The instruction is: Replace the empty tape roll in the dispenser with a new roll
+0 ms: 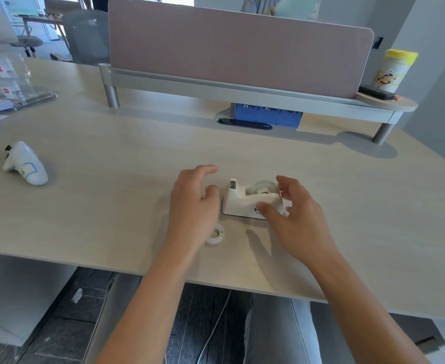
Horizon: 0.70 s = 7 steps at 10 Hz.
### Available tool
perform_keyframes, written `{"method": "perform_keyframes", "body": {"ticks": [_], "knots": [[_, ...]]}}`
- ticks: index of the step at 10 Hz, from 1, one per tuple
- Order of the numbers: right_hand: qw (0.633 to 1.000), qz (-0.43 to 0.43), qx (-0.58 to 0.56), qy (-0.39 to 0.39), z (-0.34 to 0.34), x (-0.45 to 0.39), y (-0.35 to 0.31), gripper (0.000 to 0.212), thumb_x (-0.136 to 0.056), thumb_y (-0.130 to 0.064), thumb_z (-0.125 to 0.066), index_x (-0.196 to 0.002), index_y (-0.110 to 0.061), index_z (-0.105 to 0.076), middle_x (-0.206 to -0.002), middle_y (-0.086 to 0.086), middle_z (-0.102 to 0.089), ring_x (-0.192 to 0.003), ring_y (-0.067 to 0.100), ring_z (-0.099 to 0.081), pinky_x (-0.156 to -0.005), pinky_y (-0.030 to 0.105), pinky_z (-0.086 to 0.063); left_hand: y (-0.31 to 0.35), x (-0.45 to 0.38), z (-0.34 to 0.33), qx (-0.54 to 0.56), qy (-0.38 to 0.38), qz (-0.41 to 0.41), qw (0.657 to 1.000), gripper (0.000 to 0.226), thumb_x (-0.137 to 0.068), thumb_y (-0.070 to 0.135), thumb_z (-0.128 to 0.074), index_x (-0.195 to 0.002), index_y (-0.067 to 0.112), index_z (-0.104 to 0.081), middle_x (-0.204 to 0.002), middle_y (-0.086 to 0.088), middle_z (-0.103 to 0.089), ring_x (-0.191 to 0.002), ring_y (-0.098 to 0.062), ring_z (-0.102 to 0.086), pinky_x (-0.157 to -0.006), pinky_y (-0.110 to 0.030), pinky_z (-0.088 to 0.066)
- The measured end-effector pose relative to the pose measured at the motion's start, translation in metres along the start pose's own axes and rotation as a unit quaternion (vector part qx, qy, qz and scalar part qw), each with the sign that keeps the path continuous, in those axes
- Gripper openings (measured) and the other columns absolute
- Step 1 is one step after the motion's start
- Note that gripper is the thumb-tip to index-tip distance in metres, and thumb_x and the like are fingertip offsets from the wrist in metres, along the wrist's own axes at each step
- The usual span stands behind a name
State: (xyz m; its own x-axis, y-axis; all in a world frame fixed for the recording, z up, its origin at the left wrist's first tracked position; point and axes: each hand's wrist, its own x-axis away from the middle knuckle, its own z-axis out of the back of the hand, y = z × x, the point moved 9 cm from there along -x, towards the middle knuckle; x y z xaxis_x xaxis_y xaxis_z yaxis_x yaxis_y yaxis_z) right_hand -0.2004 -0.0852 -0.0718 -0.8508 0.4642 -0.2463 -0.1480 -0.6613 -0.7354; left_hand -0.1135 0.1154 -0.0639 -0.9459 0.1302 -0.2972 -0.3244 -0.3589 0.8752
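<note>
A white tape dispenser [245, 202] stands on the pale wooden desk [111, 185], its cutter end pointing left, with a tape roll [262, 187] seated in its cradle. My right hand [295, 216] curls around the dispenser's right end with fingers apart, thumb at its front face; whether it touches is unclear. My left hand [193, 203] hovers just left of the dispenser, fingers spread and holding nothing. A second small white tape roll [215, 234] lies flat on the desk by my left wrist, partly hidden by it.
A white game controller [25, 164] lies at the far left. A pink divider panel [229, 48] on a grey rail crosses the back, with a blue box [267, 115] beneath it. A yellow-lidded wipes canister [394, 70] stands back right. Clear plastic items [11, 77] sit back left.
</note>
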Motion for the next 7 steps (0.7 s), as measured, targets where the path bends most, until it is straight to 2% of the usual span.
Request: {"method": "perform_keyframes", "body": {"ticks": [1,2,3,4,5,6,7], "knots": [[1.0,0.006,0.017,0.011,0.0,0.003,-0.002,0.069,-0.092,-0.03,-0.076,-0.154,-0.019,-0.047,-0.15,0.001,-0.059,-0.136,0.022,-0.057,-0.109,0.038,-0.048,0.007,0.011,-0.017,-0.072,-0.046,-0.027,0.996,0.049,-0.098,0.01,-0.052,-0.145,0.021,-0.058,-0.152,-0.004,-0.05,-0.145,-0.021,-0.041,-0.107,-0.02,-0.03],[0.998,0.011,0.054,0.019,-0.001,0.003,-0.003,0.065,-0.092,-0.033,-0.076,-0.151,-0.021,-0.05,-0.146,0.001,-0.06,-0.13,0.023,-0.06,-0.098,0.032,-0.048,0.005,0.018,-0.027,-0.097,-0.077,-0.019,0.992,0.053,-0.097,0.016,-0.054,-0.15,0.021,-0.053,-0.16,-0.004,-0.042,-0.153,-0.021,-0.029,-0.12,-0.035,-0.029],[0.996,0.015,0.086,0.017,-0.004,0.002,-0.003,0.062,-0.092,-0.032,-0.075,-0.148,-0.021,-0.051,-0.144,0.0,-0.06,-0.127,0.024,-0.061,-0.089,0.03,-0.045,0.005,0.022,-0.033,-0.086,-0.093,-0.014,0.992,0.055,-0.097,0.017,-0.054,-0.151,0.021,-0.052,-0.158,-0.001,-0.042,-0.152,-0.017,-0.03,-0.116,-0.029,-0.029],[0.994,0.019,0.104,0.021,-0.006,-0.001,-0.003,0.06,-0.092,-0.034,-0.075,-0.145,-0.02,-0.052,-0.143,0.0,-0.059,-0.125,0.025,-0.062,-0.085,0.03,-0.043,0.003,0.019,-0.033,-0.044,-0.096,0.008,0.994,0.051,-0.097,0.022,-0.053,-0.148,0.021,-0.055,-0.154,0.004,-0.046,-0.147,-0.015,-0.039,-0.11,-0.026,-0.032],[0.993,0.015,0.117,0.019,-0.008,-0.005,-0.004,0.059,-0.093,-0.036,-0.074,-0.145,-0.022,-0.051,-0.145,0.0,-0.059,-0.125,0.025,-0.062,-0.084,0.03,-0.042,-0.001,0.014,-0.03,0.036,-0.09,0.055,0.994,0.046,-0.094,0.028,-0.05,-0.139,0.025,-0.064,-0.147,0.006,-0.055,-0.129,-0.028,-0.059,-0.106,-0.046,-0.049],[0.993,0.013,0.118,0.017,-0.011,-0.01,-0.003,0.059,-0.093,-0.036,-0.074,-0.145,-0.022,-0.05,-0.144,0.0,-0.058,-0.125,0.026,-0.061,-0.084,0.032,-0.044,-0.007,0.006,-0.032,0.092,-0.077,0.106,0.987,0.037,-0.097,0.027,-0.052,-0.129,0.03,-0.068,-0.129,0.0,-0.065,-0.082,-0.03,-0.065,-0.068,-0.036,-0.052],[0.993,0.022,0.112,0.017,-0.012,-0.011,-0.004,0.06,-0.094,-0.036,-0.073,-0.147,-0.023,-0.048,-0.146,0.001,-0.056,-0.129,0.026,-0.059,-0.087,0.035,-0.046,-0.015,0.004,-0.033,0.095,-0.078,0.118,0.985,0.038,-0.095,0.03,-0.053,-0.131,0.031,-0.065,-0.125,-0.005,-0.068,-0.086,-0.025,-0.066,-0.07,-0.033,-0.052]]}}
